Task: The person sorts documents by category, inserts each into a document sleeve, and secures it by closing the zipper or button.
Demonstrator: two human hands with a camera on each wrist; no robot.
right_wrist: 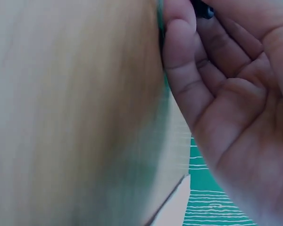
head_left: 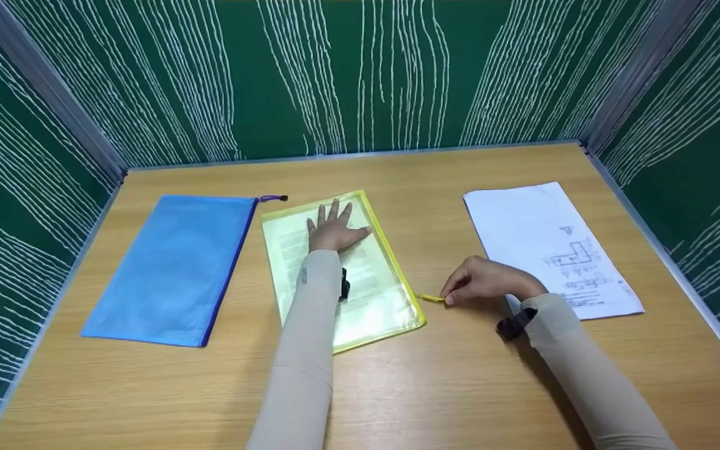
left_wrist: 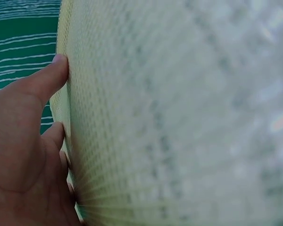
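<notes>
A clear zip document pouch (head_left: 366, 312) with yellow edging lies at a slant mid-table, a printed sheet showing through it. My left hand (head_left: 333, 236) rests on its upper part with the fingers spread; the left wrist view shows the mesh surface close up beside the left hand (left_wrist: 28, 136). From the pouch's lower right side sticks out a yellow zipper pull (head_left: 430, 298). Thumb and fingertips of my right hand (head_left: 482, 279) pinch its outer end. In the right wrist view a small dark tip shows between the fingers of the right hand (right_wrist: 240, 99).
On the left lies a blue zip pouch (head_left: 166, 269) with a dark blue edge and a purple pull (head_left: 272, 198) at its top corner. White papers (head_left: 516, 219) with a line drawing lie to the right, partly behind my right wrist. Green walls (head_left: 397, 81) enclose the table.
</notes>
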